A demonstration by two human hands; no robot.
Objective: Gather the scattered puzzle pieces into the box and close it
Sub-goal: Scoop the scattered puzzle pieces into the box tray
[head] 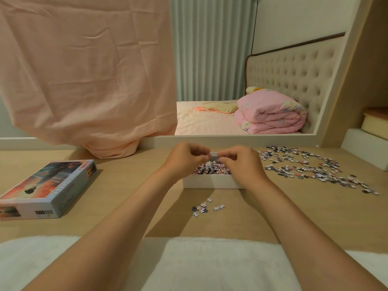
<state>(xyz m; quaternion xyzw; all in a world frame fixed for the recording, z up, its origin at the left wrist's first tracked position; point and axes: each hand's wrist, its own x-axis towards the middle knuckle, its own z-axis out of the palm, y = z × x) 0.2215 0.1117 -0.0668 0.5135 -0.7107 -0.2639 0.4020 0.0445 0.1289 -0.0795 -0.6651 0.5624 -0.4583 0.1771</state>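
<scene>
A white open box [212, 182] sits mid-table with a heap of puzzle pieces [210, 168] inside. Both hands hover over it with curled fingers. My left hand [185, 157] and my right hand [239, 162] meet at the fingertips above the heap; a few pieces seem pinched between them, though this is hard to make out. A large scatter of pieces [310, 168] lies on the table to the right. A small cluster of pieces [204, 207] lies in front of the box. The printed box lid [45, 189] rests on the table at the left.
A mirror [231, 70] stands behind the wooden table [130, 179], half draped with pink cloth [84, 70] that bunches onto the table. White blocks and a cream container [375, 124] stand at the far right. White fabric [199, 265] covers my lap.
</scene>
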